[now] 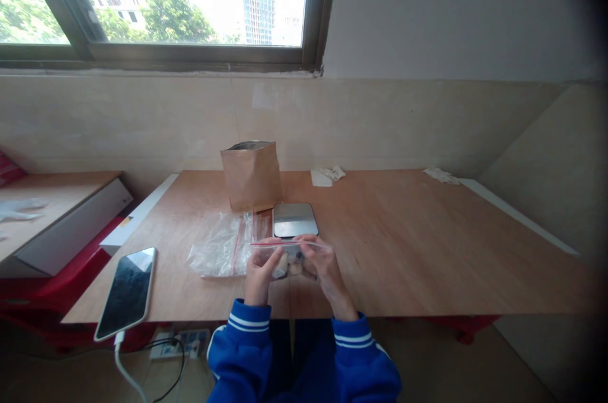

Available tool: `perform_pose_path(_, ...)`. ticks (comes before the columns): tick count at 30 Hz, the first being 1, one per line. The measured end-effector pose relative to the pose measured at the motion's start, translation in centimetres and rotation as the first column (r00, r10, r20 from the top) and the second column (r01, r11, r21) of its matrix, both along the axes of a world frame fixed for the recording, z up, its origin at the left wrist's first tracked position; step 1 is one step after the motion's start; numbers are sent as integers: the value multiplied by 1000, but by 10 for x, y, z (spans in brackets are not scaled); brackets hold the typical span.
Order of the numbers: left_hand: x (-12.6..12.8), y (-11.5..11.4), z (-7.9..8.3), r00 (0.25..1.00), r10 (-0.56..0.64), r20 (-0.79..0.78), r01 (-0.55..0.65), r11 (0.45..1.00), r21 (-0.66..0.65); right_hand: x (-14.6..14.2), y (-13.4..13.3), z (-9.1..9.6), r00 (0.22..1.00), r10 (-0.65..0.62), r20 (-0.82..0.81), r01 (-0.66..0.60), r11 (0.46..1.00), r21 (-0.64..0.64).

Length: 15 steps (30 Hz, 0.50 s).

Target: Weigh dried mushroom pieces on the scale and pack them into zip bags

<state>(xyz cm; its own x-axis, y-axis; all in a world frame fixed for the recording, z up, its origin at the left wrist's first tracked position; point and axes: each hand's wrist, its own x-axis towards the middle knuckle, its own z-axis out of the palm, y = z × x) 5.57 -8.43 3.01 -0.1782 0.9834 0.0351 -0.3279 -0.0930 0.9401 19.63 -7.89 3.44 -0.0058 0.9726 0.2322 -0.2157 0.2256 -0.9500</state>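
Observation:
Between my two hands is a small clear zip bag (295, 263) with a red line along its top edge and several pale and brown lumps inside. My left hand (260, 271) pinches its left side, thumb on the near face. On the other side, my right hand (327, 270) grips the bag near the red seal. Just beyond them lies a small scale (294, 219) with a shiny metal plate. A pile of clear plastic bags (219, 248) with red seal lines rests left of my hands. Behind it stands an open brown paper pouch (251, 176).
A phone (127, 292) with a white charging cable lies at the table's front left corner. White paper and a crumpled scrap (332, 173) are at the back edge of the wooden table (418, 244). Below left is a power strip (180, 345). Another table (61, 197) stands left.

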Motion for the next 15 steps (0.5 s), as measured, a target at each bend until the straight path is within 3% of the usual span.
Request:
perform_pose_path(5, 1, -2, 3, 997, -56, -59, 56, 998, 3, -1, 0, 1, 998, 17, 54, -17, 1000, -1)
perform_pose_path(15, 6, -3, 1, 996, -15, -85, 13, 1000, -20, -3, 0, 3, 994, -51, 98, 48, 998, 30)
